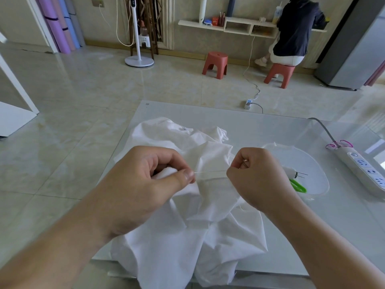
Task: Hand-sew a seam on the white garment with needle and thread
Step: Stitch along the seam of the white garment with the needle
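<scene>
Left hand (145, 184) pinches a fold of the white garment (200, 205) heaped on the bench (270, 130), right hand (256, 176) clamps the taut thread (210, 172) — draw it out gently, level, so the seam doesn't pucker.

Glossy beige floor tiles (87, 94) reflect soft daylight. Against the patterned far wall (187, 9) hangs a white floating shelf (229, 26) cluttered with small items. A white pedestal fan (138, 59) stands left of two red plastic stools (215, 64); a person in a dark hoodie (295, 28) sits on the right one. Rolled mats (60, 24) lean at the left, and a grey refrigerator (354, 49) stands at the right.
</scene>
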`<state>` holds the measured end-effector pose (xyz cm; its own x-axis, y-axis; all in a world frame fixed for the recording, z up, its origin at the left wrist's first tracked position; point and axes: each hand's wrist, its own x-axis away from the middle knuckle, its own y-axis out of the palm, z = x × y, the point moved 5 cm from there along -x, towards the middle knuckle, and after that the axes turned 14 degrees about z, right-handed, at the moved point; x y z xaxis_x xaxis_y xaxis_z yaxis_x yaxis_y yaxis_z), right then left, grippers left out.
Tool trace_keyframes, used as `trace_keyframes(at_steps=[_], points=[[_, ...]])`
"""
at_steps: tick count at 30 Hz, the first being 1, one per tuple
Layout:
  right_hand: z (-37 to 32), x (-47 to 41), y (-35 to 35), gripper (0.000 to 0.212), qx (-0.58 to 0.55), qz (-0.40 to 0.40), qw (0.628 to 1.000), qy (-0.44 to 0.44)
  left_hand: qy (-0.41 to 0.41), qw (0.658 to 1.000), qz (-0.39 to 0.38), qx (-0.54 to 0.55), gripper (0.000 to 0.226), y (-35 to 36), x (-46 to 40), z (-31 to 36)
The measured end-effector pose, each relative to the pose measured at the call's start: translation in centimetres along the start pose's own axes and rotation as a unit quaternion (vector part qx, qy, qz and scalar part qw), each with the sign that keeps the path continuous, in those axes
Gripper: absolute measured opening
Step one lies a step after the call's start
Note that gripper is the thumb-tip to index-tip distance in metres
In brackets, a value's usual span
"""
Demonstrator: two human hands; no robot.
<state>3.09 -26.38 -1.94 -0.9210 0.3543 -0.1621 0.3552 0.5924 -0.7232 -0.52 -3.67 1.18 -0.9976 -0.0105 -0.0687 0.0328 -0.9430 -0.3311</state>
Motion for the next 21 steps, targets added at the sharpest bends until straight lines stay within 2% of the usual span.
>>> trace_keyframes(at_steps=[11, 13, 16, 21], points=[[0.6, -0.2, -0.3, 0.010, 0.059, 0.019, 0.998, 0.029, 0.012, 1.000, -0.002, 0.018, 0.017, -0.2, -0.2, -0.2], [0.6, -0.3, -0.6, 0.010, 0.064, 0.025, 0.997, 0.034, 0.015, 0.999, -0.002, 0.028, 0.011, -0.2, -0.3, -0.1], [0.5, -0.4, -1.0, 0.012, 0.069, 0.028, 0.996, 0.042, 0.022, 0.999, -0.006, 0.032, 0.018, -0.2, -0.4, -0.2], [0.3, -0.4, -1.4, 0.010, 0.081, 0.036, 0.995, 0.044, 0.027, 0.999, -0.011, 0.038, 0.015, -0.3, -0.4, -0.1]])
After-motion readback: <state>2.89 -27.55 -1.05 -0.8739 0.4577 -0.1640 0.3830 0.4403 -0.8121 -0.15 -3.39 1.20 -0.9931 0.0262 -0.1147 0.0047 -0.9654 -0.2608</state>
